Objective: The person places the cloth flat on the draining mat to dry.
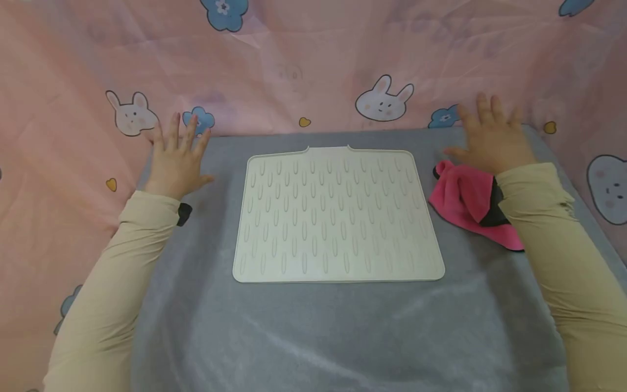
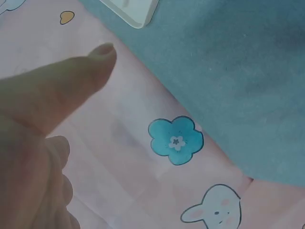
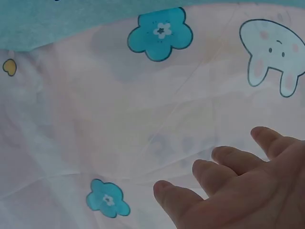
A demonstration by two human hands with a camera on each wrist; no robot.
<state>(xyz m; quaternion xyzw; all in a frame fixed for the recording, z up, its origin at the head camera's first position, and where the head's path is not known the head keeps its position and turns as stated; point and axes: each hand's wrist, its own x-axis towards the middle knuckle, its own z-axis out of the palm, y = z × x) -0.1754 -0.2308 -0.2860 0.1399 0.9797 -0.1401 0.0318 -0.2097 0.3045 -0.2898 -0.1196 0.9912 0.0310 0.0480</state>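
Observation:
My left hand (image 1: pixel 175 163) is held out at the left side with fingers spread, holding nothing. Its thumb (image 2: pixel 90 71) stretches across the left wrist view. On the far right, my right hand (image 1: pixel 495 136) also has its fingers spread and holds nothing. Nearest to it is a crumpled pink cloth with black edging (image 1: pixel 465 198), partly covered by the right wrist and sleeve in the head view. Between the hands lies a flat cream-coloured mat (image 1: pixel 338 218) with rows of raised oval ridges and a wide tab on its far edge.
A grey cloth (image 1: pixel 313 337) covers the table under the mat. Behind it and at both sides hangs a pink curtain (image 1: pixel 274 71) printed with rabbits, blue flowers and small hearts. A black band (image 1: pixel 184 214) shows at the left cuff.

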